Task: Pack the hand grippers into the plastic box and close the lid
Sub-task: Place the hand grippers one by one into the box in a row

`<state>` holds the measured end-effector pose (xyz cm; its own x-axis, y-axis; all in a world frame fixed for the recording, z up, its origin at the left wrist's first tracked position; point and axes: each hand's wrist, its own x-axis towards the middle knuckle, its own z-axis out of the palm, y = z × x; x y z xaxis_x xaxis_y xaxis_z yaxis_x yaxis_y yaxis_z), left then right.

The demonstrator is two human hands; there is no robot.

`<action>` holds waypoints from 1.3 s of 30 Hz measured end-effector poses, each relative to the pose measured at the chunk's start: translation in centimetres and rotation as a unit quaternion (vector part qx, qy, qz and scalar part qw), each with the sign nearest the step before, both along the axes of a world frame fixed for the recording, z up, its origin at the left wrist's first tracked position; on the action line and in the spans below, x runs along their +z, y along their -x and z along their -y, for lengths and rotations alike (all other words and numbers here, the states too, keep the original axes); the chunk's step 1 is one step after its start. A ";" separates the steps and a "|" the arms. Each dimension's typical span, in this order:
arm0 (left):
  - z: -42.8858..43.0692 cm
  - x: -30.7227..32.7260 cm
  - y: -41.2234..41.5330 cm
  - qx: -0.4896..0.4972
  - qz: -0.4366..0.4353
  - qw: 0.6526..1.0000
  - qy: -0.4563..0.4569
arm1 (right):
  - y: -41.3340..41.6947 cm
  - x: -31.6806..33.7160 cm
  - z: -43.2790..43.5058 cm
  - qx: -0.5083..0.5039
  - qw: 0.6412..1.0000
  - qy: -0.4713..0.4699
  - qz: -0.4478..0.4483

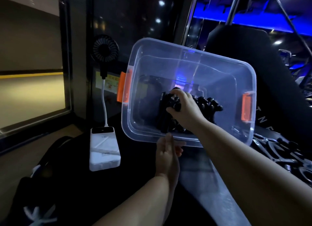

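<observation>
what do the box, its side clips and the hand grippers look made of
box: clear glossy plastic; things show through its walls and light glints on them.
side clips: opaque orange plastic, by the look.
hand grippers: black, lumpy, shiny, maybe plastic or rubber; too dark to say.

Not much here can be read. On the black pad [276,90] just right of the plastic box [185,56], pale capital letters run down at a slant beside the box's orange latch: "T N E", widely spaced, with whatever comes before and after hidden or lost in the dark. On the dark wall panel behind the stalk of the little fan [105,48] there is a yellow sticker [109,83] with red printing, too blurred to make out a single character. The white power bank [104,151] bears faint marks on its face, but they are also too faint to read.
</observation>
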<state>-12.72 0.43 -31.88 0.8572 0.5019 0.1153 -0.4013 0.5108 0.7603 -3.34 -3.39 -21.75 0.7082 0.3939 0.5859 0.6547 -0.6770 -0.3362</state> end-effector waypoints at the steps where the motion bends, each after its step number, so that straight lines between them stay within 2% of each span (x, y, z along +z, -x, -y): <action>1: 0.0 -0.1 0.0 0.000 0.005 1.000 0.001 | -0.4 -0.1 -0.5 0.003 1.000 0.019 -0.001; 8: 0.0 -0.2 0.0 0.011 0.019 1.000 -0.006 | -2.8 -0.2 -2.8 0.003 0.996 0.092 -0.021; 15: -0.1 0.1 0.1 -0.011 0.023 0.999 0.028 | -4.7 -0.4 -4.0 -0.087 0.968 0.222 0.083; 20: -0.2 0.2 0.2 -0.030 0.026 0.998 0.045 | -6.3 -0.2 -4.3 -0.145 0.951 0.258 0.092; 23: -0.2 0.2 0.4 -0.025 0.034 0.998 0.045 | -7.0 -0.5 -3.8 -0.144 0.943 0.291 0.077; 26: -0.2 0.2 0.7 -0.024 0.056 0.997 0.046 | -7.5 -0.8 -3.7 -0.133 0.945 0.295 0.052; 34: -0.1 0.2 0.5 -0.013 0.033 0.998 0.050 | -7.3 -0.9 -3.3 -0.128 0.946 0.292 0.061; 39: -0.3 0.3 0.2 -0.008 -0.009 1.000 0.018 | -6.4 -0.6 -2.0 -0.112 0.965 0.228 0.059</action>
<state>-12.89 0.69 -31.61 0.8665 0.4924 0.0822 -0.3800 0.5437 0.7483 3.02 -1.38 -22.32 0.7439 0.4752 0.4698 0.4909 -0.8657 0.0984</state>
